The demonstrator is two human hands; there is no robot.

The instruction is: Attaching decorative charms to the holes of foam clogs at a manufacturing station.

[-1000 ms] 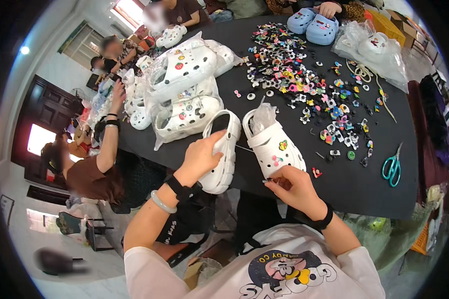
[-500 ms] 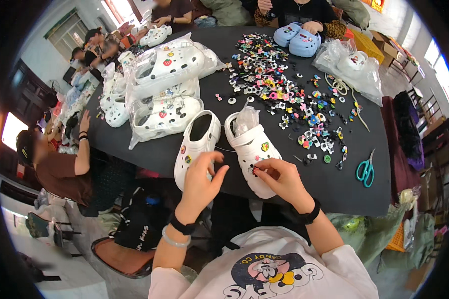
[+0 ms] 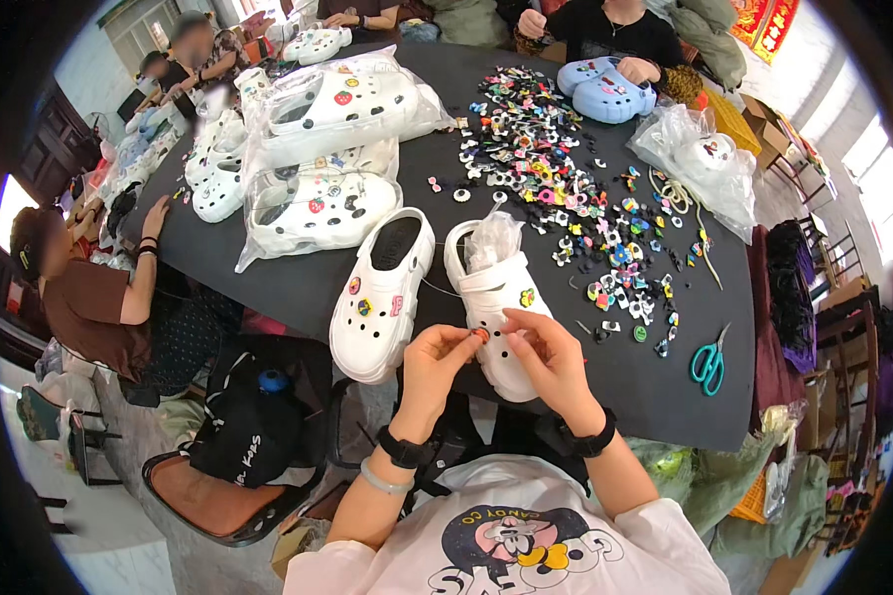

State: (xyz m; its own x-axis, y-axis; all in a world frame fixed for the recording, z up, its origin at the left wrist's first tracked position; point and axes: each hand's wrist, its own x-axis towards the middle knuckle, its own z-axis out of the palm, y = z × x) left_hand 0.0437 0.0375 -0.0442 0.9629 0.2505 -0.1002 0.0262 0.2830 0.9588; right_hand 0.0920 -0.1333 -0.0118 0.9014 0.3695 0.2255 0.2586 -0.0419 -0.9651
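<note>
A white clog (image 3: pixel 511 369) with a crumpled clear plastic bag (image 3: pixel 493 238) in its heel opening lies in front of me. It bears a green and yellow charm near its strap. My left hand (image 3: pixel 441 365) pinches a small orange-red shoe charm (image 3: pixel 481 335) over the clog's holes. Close by, my right hand (image 3: pixel 551 359) is over the clog's toe, thumb and forefinger apart, with nothing seen between them. Left of it lies the matching white clog (image 3: pixel 367 342), carrying several charms. A thin cord runs between the two clogs.
Bagged white clogs (image 3: pixel 318 213) are stacked at left. A large heap of charms (image 3: pixel 536 149) spreads across the dark table (image 3: pixel 437 188). Teal scissors (image 3: pixel 708 365) lie at right. Across the table, a person holds a blue clog (image 3: pixel 605 91); other people sit at left.
My left hand has moved right and down from the left clog, now pinching a charm. The charm that my right hand pinched has left its fingers. The left clog shows one more pink charm uncovered.
</note>
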